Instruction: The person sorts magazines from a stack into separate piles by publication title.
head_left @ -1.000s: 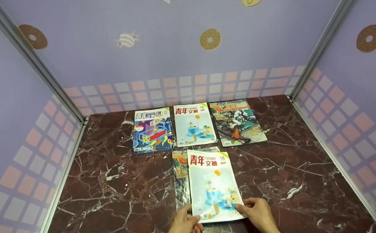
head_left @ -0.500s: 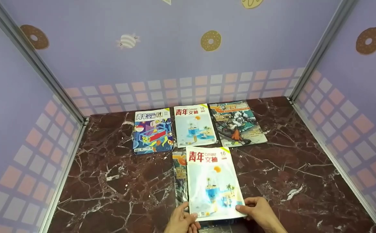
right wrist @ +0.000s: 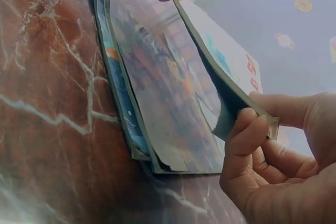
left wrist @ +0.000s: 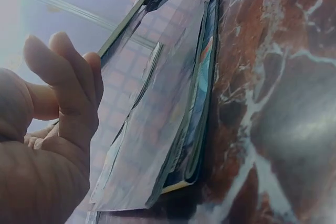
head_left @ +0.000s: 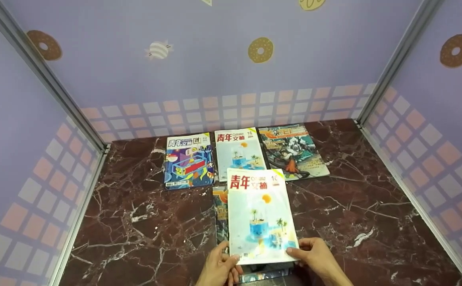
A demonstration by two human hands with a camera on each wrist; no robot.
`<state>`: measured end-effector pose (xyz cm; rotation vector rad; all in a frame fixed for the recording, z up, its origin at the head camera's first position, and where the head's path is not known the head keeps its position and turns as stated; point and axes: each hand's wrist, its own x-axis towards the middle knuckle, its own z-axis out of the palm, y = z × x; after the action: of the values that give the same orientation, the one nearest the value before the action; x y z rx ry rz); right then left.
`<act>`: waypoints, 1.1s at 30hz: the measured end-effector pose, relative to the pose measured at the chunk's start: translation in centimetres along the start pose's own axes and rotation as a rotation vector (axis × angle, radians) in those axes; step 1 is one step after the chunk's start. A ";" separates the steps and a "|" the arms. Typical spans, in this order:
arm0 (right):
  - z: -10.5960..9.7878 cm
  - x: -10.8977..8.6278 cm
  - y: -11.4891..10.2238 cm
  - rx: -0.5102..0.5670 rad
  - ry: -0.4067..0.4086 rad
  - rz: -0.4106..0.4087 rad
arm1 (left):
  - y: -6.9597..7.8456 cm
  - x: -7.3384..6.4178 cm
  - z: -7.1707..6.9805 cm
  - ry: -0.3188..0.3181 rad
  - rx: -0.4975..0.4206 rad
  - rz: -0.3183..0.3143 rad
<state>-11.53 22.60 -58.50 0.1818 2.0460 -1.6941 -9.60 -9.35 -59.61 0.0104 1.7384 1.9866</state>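
Note:
A white magazine with red Chinese lettering and a blue beach picture (head_left: 259,222) is held up off the stack, tilted in the right wrist view. My left hand (head_left: 219,265) pinches its lower left corner, thumb on the cover. At the lower right corner my right hand (head_left: 317,257) grips it between thumb and fingers (right wrist: 245,129). Beneath lies a stack of magazines (right wrist: 157,98) on the table; in the head view an orange-and-green cover (head_left: 221,214) shows along the left side. The held magazine hides most of that stack.
Behind, a row lies flat: a purple-blue magazine (head_left: 189,163), a matching white beach magazine (head_left: 238,153) and a dark comic-style one (head_left: 294,153). The dark red marbled table (head_left: 143,230) is bounded by lilac panels at the back (head_left: 215,71) and both sides.
Both hands have lifted the white magazine and moved it forward, away from the body. Its top edge now overlaps the back row's middle magazine, and more of the stack shows below it.

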 end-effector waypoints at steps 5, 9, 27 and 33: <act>0.4 0.5 -0.9 0.011 0.059 -0.055 | 0.7 0.4 -0.4 -0.007 0.014 0.053; 0.7 1.4 -1.6 -0.019 0.102 -0.116 | 0.4 1.2 -1.4 -0.005 0.049 0.110; 1.4 4.5 -5.1 -0.035 0.235 -0.297 | 4.7 3.7 -1.5 0.221 0.314 0.286; 1.4 5.8 -5.6 -0.038 0.280 -0.337 | 5.2 5.1 -1.8 0.230 0.342 0.321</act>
<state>-18.44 18.92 -56.21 0.0654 2.4242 -1.9146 -16.53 -9.51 -56.69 0.1947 2.3349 1.9367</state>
